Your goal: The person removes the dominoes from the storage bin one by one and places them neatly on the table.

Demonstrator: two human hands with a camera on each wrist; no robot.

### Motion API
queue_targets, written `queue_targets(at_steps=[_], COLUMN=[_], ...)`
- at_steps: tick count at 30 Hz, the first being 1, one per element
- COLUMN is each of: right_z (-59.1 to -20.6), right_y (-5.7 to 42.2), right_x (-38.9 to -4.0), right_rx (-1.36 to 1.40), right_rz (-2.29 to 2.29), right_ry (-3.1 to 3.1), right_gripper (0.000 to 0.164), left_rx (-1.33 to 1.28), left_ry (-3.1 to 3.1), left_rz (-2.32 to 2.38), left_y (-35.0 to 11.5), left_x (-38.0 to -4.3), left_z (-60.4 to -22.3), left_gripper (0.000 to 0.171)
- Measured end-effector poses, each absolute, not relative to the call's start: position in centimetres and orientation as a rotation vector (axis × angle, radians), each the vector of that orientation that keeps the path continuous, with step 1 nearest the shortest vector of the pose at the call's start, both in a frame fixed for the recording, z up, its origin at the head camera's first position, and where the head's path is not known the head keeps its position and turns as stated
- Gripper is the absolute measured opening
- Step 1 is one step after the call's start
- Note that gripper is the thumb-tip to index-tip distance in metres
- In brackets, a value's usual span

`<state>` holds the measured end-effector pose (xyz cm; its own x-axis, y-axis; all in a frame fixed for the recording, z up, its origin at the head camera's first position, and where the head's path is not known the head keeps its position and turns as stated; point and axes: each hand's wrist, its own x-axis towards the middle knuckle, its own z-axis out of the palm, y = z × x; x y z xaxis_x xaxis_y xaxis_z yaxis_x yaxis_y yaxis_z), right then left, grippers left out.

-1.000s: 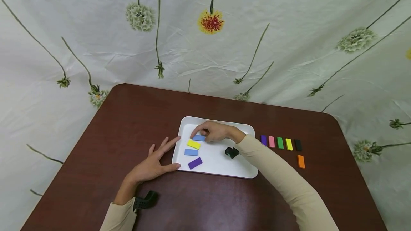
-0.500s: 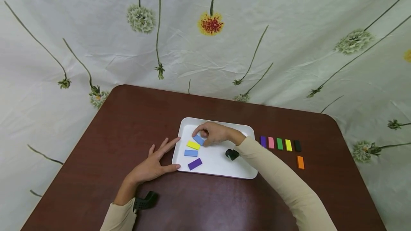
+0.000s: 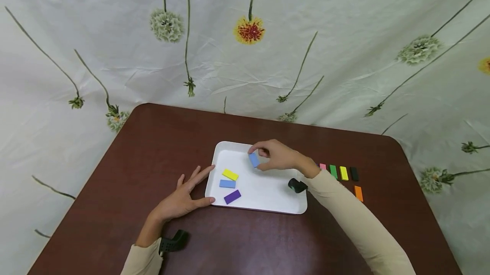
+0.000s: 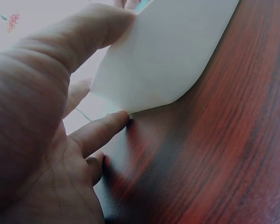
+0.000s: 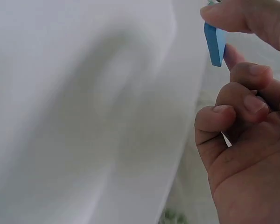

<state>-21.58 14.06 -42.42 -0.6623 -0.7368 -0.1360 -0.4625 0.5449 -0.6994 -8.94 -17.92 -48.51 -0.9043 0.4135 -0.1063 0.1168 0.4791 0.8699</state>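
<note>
Between thumb and index finger, my right hand [image 3: 281,156] pinches a blue block [image 3: 254,160] above the far part of the white tray [image 3: 264,196]. The right wrist view shows the same blue block [image 5: 214,44] held at its ends, with the other fingers curled free of it. My left hand [image 3: 183,196] lies at the tray's left side, its fingers spread and touching the rim. In the tray's left part lie a yellow block [image 3: 230,174], a second blue block [image 3: 227,183] and a purple block [image 3: 232,197].
On the brown table [image 3: 245,241], right of the tray, pink [image 3: 323,166], green [image 3: 333,171], yellow [image 3: 343,173] and black [image 3: 354,174] blocks stand in a row, partly behind my right arm. An orange block [image 3: 358,193] lies nearer. A flowered cloth [image 3: 229,62] hangs behind.
My right hand has turned the far blue block, lifted it from beside the yellow block and carried it to the right. The left hand stays at the tray's rim.
</note>
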Motion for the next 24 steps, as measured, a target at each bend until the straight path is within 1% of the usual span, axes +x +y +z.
queue_targets(at_steps=[6, 13, 18, 24], right_z=[-40.8, -40.3, -40.8, -41.9], right_y=[20.8, 28.1, 31.8, 34.9], right_x=[-20.2, -17.7, -15.8, -13.4], right_rx=[-0.841, -0.618, -0.592, -0.5], right_rz=[-1.043, -1.173, -1.149, -1.073], right_ry=[2.42, 2.424, 2.528, 2.606], right_gripper=[0.04, 0.042, 0.041, 0.041], left_rx=[0.445, 0.446, 0.444, 0.452], left_ry=[2.423, 2.44, 2.431, 2.429], left_rz=[1.394, 1.388, 1.394, 1.402], left_y=[-17.9, -18.0, -18.0, -17.9], left_x=[-9.0, -9.1, -9.0, -9.0], left_z=[-48.4, -48.5, -48.7, -48.8], left_gripper=[0.088, 0.088, 0.088, 0.087])
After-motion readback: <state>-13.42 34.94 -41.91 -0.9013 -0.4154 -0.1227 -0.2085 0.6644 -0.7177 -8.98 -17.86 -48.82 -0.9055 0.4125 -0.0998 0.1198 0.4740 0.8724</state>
